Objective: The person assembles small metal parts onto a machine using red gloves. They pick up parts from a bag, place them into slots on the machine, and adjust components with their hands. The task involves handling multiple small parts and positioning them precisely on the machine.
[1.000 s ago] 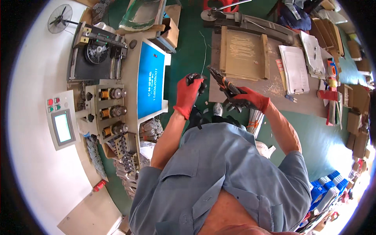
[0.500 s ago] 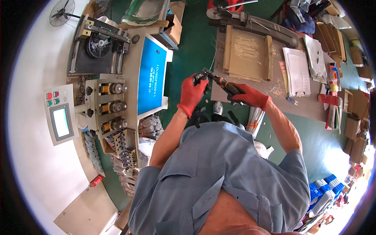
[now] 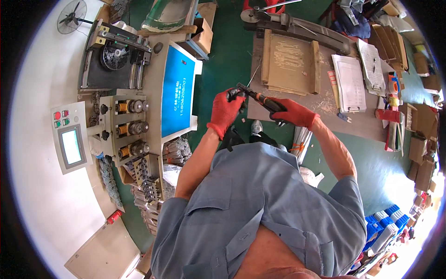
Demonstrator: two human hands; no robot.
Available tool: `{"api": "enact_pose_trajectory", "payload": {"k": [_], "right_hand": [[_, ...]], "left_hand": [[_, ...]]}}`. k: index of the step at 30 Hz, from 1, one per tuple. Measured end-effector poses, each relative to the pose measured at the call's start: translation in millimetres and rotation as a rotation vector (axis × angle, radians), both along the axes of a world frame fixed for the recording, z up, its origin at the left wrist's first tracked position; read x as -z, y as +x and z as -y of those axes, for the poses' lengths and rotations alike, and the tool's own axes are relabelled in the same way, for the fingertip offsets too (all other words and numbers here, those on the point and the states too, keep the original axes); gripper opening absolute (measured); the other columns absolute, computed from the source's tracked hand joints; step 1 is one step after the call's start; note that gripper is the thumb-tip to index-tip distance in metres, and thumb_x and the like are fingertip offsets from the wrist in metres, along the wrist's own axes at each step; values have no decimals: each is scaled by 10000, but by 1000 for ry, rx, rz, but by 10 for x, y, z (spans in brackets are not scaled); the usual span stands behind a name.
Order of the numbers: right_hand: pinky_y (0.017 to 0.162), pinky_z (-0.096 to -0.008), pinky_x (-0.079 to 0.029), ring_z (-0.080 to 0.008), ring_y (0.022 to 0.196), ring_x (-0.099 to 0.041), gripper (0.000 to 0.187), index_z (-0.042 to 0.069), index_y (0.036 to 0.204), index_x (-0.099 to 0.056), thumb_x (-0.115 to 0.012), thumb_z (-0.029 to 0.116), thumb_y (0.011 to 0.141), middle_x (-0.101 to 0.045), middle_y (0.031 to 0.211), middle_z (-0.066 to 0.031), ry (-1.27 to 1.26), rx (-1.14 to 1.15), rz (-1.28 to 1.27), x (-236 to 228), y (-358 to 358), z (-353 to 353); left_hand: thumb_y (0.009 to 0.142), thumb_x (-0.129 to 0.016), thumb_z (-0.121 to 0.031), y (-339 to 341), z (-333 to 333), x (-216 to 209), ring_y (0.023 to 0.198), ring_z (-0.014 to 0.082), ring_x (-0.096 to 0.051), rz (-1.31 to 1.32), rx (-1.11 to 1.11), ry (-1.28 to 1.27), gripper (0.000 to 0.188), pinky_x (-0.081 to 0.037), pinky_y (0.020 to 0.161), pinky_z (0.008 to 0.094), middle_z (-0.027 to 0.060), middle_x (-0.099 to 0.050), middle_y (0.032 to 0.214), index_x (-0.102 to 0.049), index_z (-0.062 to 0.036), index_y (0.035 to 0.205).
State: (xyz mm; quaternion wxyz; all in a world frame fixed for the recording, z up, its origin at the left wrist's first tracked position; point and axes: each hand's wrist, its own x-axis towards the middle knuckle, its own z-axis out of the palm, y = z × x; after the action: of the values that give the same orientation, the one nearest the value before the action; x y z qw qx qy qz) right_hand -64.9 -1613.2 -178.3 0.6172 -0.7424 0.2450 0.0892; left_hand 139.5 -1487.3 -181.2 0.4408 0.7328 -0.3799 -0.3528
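Both my hands wear red gloves and meet in front of my chest. My right hand [image 3: 293,113] grips the orange-and-black handles of a pair of pliers [image 3: 257,96], whose jaws point left. My left hand [image 3: 227,110] is closed around a small dark part [image 3: 232,94] right at the jaws' tip. A thin wire [image 3: 253,74] rises from that spot toward the workbench. What the jaws bite on is too small to make out.
A brown workbench [image 3: 362,128] lies ahead with a wooden jig [image 3: 290,60], a clipboard with papers [image 3: 350,83] and tape rolls. On my left stands a machine with a blue panel [image 3: 178,90], wire spools [image 3: 127,128] and a control box [image 3: 69,139]. Green floor below; blue bins at lower right [image 3: 381,223].
The pliers have swung from pointing away from me to lying level, jaws leftward. My two hands have closed together, the left now meeting the plier tip.
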Motion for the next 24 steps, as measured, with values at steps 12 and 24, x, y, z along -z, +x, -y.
{"api": "enact_pose_trajectory", "payload": {"k": [12, 24], "right_hand": [[688, -318, -461, -160, 718, -534, 565, 66, 1288, -489, -622, 188, 753, -595, 825, -129, -59, 163, 29, 89, -117, -103], [641, -333, -467, -172, 672, -547, 580, 74, 1298, -477, -620, 195, 749, -580, 791, -109, -105, 433, -15, 533, -598, -121]], "left_hand": [[836, -566, -128, -95, 66, 7, 568, 87, -550, -172, -4, -17, 176, -428, 507, 258, 29, -599, 617, -622, 21, 761], [829, -574, -103, -294, 167, 250, 590, 89, -570, -278, 78, 45, 133, -437, 521, 245, 34, -617, 669, -646, 2, 868]]}}
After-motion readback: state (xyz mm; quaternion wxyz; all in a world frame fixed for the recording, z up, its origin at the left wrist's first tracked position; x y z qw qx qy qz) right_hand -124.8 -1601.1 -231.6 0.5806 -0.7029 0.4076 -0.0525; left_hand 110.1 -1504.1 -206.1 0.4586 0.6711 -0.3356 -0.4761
